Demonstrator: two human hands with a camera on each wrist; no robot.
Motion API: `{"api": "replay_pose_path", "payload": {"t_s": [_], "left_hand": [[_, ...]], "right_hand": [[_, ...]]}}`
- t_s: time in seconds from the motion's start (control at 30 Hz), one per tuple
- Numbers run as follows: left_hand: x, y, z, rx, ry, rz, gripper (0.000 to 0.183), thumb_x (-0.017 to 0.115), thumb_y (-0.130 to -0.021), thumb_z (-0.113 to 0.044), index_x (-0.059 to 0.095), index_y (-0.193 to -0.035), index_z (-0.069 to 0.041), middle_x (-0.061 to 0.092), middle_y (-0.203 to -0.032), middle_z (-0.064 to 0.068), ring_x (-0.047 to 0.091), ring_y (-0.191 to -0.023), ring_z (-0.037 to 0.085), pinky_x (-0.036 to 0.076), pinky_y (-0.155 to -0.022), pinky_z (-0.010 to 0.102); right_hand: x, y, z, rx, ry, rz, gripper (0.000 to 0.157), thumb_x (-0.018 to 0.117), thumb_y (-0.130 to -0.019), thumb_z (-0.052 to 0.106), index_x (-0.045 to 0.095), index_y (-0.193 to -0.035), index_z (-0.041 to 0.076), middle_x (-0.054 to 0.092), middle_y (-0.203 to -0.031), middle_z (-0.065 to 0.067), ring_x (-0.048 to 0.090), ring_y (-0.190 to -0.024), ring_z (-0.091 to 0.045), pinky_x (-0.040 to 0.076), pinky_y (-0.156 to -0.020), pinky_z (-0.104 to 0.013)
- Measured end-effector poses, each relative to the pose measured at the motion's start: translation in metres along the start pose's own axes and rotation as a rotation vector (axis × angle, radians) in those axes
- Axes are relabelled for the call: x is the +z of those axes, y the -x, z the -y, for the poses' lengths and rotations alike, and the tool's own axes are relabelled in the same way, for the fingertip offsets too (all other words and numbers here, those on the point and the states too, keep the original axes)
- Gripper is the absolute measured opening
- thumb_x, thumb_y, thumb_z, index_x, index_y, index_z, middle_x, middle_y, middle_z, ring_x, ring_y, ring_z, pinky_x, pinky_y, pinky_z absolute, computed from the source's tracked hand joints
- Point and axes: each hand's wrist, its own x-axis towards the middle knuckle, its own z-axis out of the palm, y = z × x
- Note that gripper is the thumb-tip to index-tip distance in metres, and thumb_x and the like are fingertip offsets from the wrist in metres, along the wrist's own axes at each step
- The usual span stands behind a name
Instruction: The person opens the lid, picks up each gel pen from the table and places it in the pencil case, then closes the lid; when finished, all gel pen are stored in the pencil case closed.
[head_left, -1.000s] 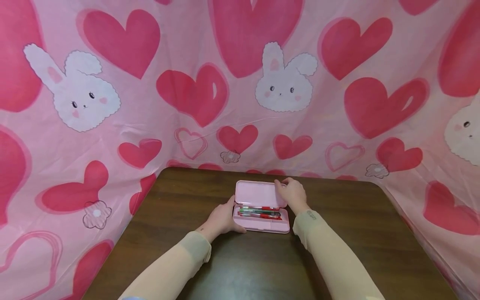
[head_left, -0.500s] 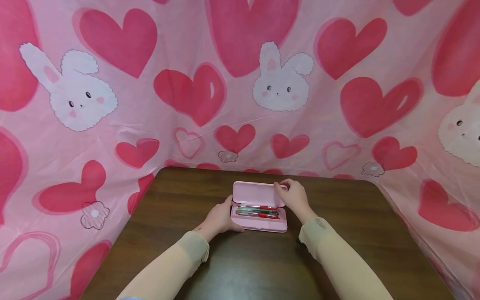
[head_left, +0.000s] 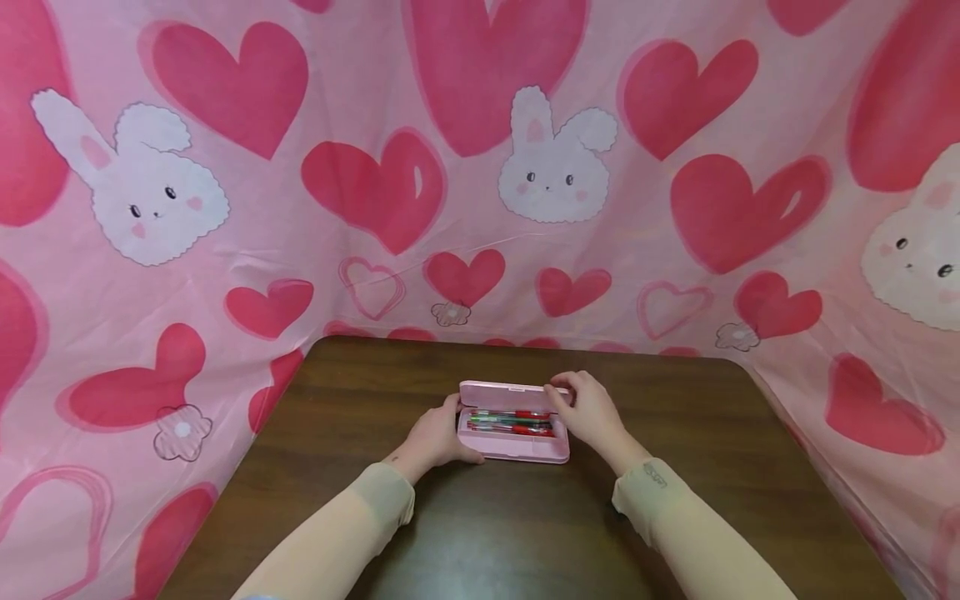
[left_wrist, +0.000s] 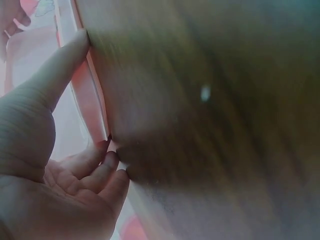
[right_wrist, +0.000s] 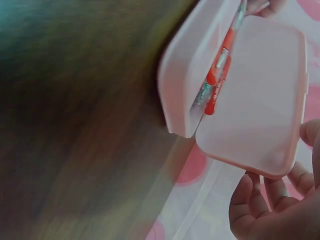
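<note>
A pink pencil case (head_left: pixel 513 450) lies on the table with its lid (head_left: pixel 491 395) raised on the far side. Several pens (head_left: pixel 517 425), some with red parts, lie in its back compartment. At the case's left end, my left hand (head_left: pixel 437 437) grips it, the thumb along the front edge. The left wrist view shows the left hand's thumb and fingers (left_wrist: pixel 82 162) spanning the end wall of the case (left_wrist: pixel 92 102). With fingers and thumb, my right hand (head_left: pixel 592 410) holds the right corner of the lid. The lid's smooth inside shows in the right wrist view.
A dark brown wooden table (head_left: pixel 495 533) carries the case. Behind it and at both sides hangs pink cloth (head_left: pixel 465 208) printed with hearts and rabbits.
The right hand has swung the lid forward and down toward the base, so it looks narrower in the head view. The left hand keeps its grip, and the head view has shifted slightly.
</note>
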Motion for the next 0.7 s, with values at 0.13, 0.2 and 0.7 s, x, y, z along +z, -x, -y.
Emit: {"api": "replay_pose_path", "payload": {"t_s": [0.13,0.2,0.7], "left_hand": [[0.0,0.0,0.001,0.005,-0.015,0.004,0.121,0.106,-0.066,-0.05,0.044,-0.159,-0.003,0.069,-0.145,0.019,0.069,-0.129,0.038,0.054,-0.117,0.059],[0.001,0.0,0.002,0.007,-0.028,0.004,0.118,0.106,-0.066,-0.05,0.045,-0.156,-0.004,0.07,-0.142,0.019,0.07,-0.127,0.037,0.055,-0.116,0.058],[0.005,0.0,0.007,0.06,-0.014,0.003,0.111,0.105,-0.067,-0.047,0.05,-0.155,-0.008,0.071,-0.139,0.017,0.068,-0.124,0.035,0.056,-0.113,0.058]], "right_hand": [[-0.001,0.013,-0.001,-0.061,0.025,0.009,0.032,0.078,-0.102,0.032,0.078,-0.126,0.01,0.072,-0.115,-0.01,0.067,-0.104,-0.029,0.061,-0.102,-0.055],[-0.001,0.019,-0.002,-0.085,0.033,0.02,0.031,0.08,-0.101,0.032,0.079,-0.126,0.012,0.073,-0.116,-0.009,0.067,-0.108,-0.03,0.061,-0.104,-0.056],[0.003,0.052,-0.005,-0.276,0.242,0.119,0.034,0.086,-0.097,0.029,0.081,-0.131,0.024,0.069,-0.11,-0.002,0.062,-0.103,-0.021,0.062,-0.095,-0.047]]}}
